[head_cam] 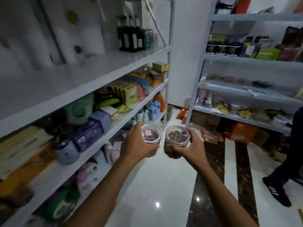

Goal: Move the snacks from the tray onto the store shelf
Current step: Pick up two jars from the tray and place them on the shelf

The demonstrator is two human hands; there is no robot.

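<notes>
Almost upright, two clear round plastic jars sit side by side in the lower middle of the frame, their long axes near vertical and their lidded tops tipped slightly toward the camera. The left hand (pixel 136 144) wraps the left clear plastic jar (pixel 151 134) from its left side, fingers clamped around the wall. The right hand (pixel 191 148) grips the right clear plastic jar (pixel 177 135) from the right and below, fingers curled under its base and thumb on the rim. The two jars stand just beside each other, a narrow gap between them, held in the air above the glossy white tiled floor (pixel 160 185).

To the left, a white metal shelf rack (pixel 101 76) runs along the frame, crowded with boxes, packets and a purple-labelled can (pixel 67 152); dark glass bottles (pixel 131 36) stand on its upper level. Across the aisle in the upper right, a second white shelf unit (pixel 246 58) carries more packaged goods. At the right edge, another person's dark trouser leg and black striped shoe (pixel 277 192) are on the floor.

Both jars have transparent lids and hold dark brownish-purple pieces; the left lid bears a small red and white sticker (pixel 148 132).
</notes>
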